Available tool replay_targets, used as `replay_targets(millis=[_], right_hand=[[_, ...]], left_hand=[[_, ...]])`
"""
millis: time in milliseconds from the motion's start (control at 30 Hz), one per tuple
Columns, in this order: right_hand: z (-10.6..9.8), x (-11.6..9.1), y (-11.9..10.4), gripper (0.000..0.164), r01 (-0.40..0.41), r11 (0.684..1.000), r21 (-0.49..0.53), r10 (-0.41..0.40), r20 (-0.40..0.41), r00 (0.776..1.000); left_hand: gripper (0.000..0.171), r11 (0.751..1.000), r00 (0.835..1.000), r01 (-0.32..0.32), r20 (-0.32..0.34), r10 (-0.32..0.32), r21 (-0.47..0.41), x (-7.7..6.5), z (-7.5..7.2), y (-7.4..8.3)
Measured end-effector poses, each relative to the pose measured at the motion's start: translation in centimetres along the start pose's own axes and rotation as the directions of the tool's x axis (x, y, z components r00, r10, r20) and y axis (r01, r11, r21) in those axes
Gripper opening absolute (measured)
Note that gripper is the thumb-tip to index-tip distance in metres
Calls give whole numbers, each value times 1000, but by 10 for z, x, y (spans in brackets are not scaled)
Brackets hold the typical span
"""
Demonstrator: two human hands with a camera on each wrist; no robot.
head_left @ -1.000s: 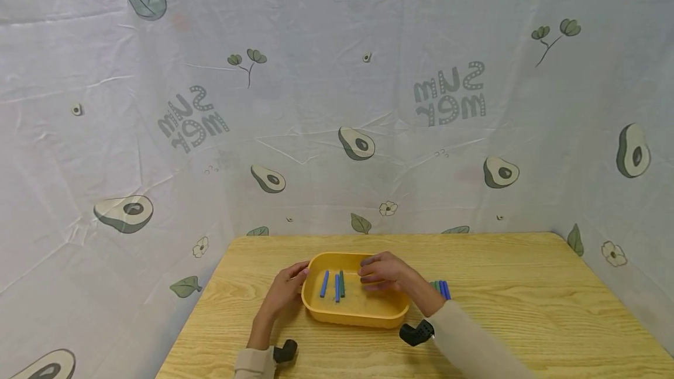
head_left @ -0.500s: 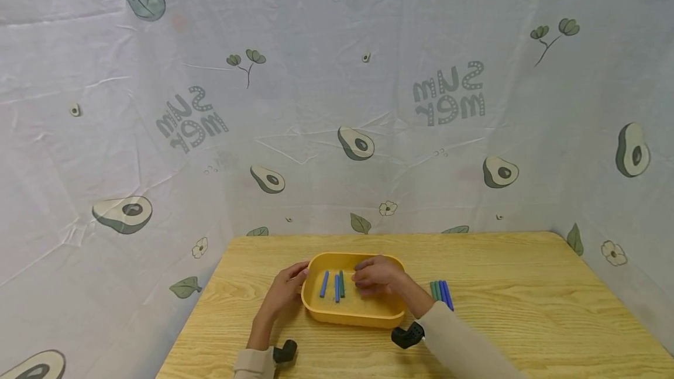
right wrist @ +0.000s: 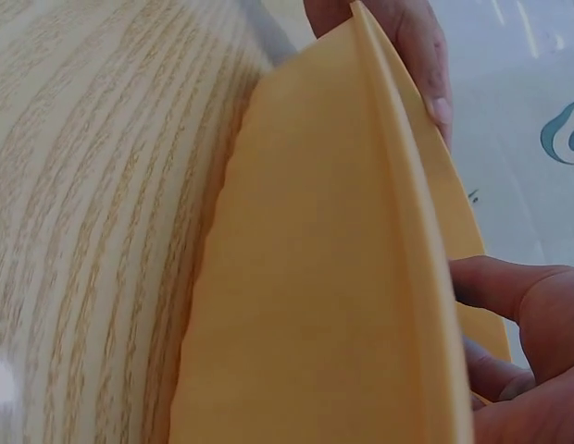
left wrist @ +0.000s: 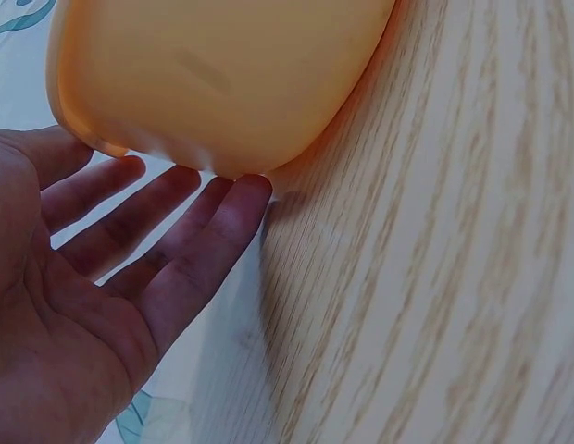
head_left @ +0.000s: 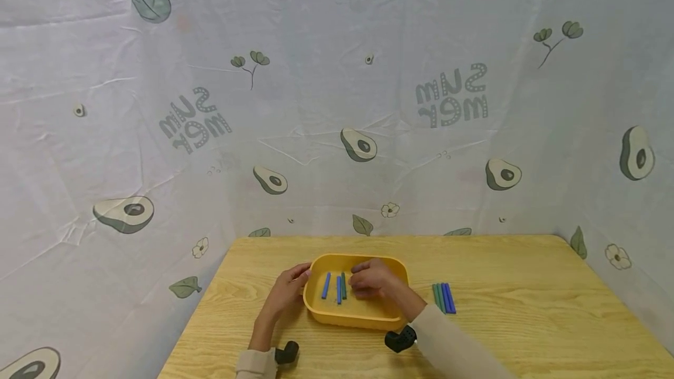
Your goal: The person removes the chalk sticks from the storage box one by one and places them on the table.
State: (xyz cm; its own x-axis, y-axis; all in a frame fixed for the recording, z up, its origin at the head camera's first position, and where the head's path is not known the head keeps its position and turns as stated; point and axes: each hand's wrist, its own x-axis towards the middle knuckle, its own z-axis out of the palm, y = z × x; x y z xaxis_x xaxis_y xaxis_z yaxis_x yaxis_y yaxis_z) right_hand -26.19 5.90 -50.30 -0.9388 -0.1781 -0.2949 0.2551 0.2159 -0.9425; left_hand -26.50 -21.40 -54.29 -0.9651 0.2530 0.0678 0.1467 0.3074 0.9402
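As the tray [right wrist: 287, 222] partly hides right hand [right wrist: 554, 319], grip unclear, left hand [left wrist: 97, 305] pinching rim [left wrist: 72, 116]

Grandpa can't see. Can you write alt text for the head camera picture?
A person's right hand is inside a yellow tray beside two blue sticks and one green stick, while their left hand touches its left side. Two more green sticks and two blue ones lie on the wooden table to the right.
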Motion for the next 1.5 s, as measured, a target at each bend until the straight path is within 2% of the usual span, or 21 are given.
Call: replay_targets(millis=[367, 533, 800, 1067, 1333, 1500], right_hand=[[11, 4, 4, 52, -10, 1000, 4, 10, -35, 999], [17, 4, 3, 53, -8, 999, -37, 5, -77, 997], [30, 7, 9, 47, 93, 991, -93, -105, -131, 986], [37, 10, 11, 50, 110, 978, -179, -142, -181, 973], [39, 14, 7, 49, 82, 969, -231, -126, -185, 975], [37, 13, 3, 50, 41, 979, -199, -74, -162, 984]], left_hand=[[48, 1000, 1000, -7, 1, 7, 14, 1, 2, -3], [48, 1000, 1000, 0, 5, 0, 7, 1, 3, -2], [48, 999, 1000, -7, 3, 7, 37, 4, 3, -4], [49, 999, 1000, -21, 3, 21, 48, 4, 3, -5], [48, 1000, 1000, 2, 11, -2, 5, 3, 1, -3], [48, 1000, 1000, 4, 3, -4, 1, 2, 1, -3]])
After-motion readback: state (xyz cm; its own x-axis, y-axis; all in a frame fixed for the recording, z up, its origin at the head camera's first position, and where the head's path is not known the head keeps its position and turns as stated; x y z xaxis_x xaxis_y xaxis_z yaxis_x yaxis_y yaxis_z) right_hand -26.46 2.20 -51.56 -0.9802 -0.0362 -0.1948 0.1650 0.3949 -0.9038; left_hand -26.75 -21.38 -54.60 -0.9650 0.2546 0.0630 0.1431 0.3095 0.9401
